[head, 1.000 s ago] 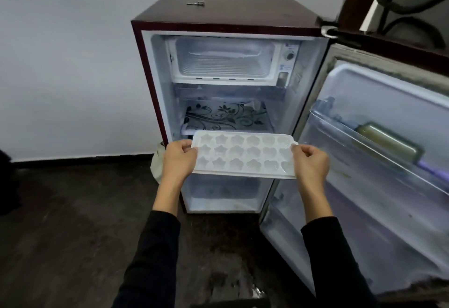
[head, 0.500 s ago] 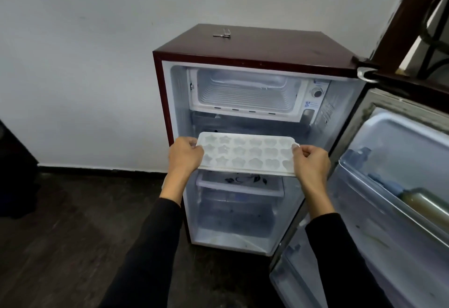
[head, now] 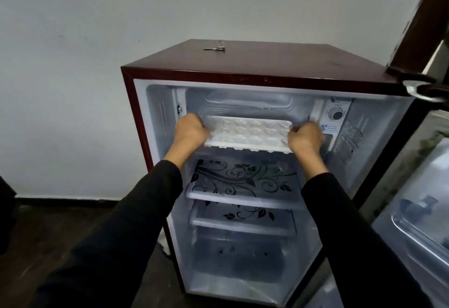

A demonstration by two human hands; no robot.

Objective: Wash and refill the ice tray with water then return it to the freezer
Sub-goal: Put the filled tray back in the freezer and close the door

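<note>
At centre frame, the left hand [head: 190, 131] and right hand [head: 305, 137] each hold a closed grip on opposite ends of a white ice tray [head: 249, 133] at the freezer compartment [head: 247, 102] mouth.

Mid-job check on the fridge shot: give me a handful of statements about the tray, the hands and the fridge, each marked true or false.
1. Both hands grip the white plastic ice tray, the left hand at its left end and the right hand at its right end. True.
2. The tray is at the mouth of the freezer compartment at the top of the dark red mini fridge. True.
3. The fridge door is closed. False: the door stands open on the right.
4. The tray rests on the floral-patterned glass shelf. False: it is held above that shelf.
5. A small metal object lies on top of the fridge. True.
</note>
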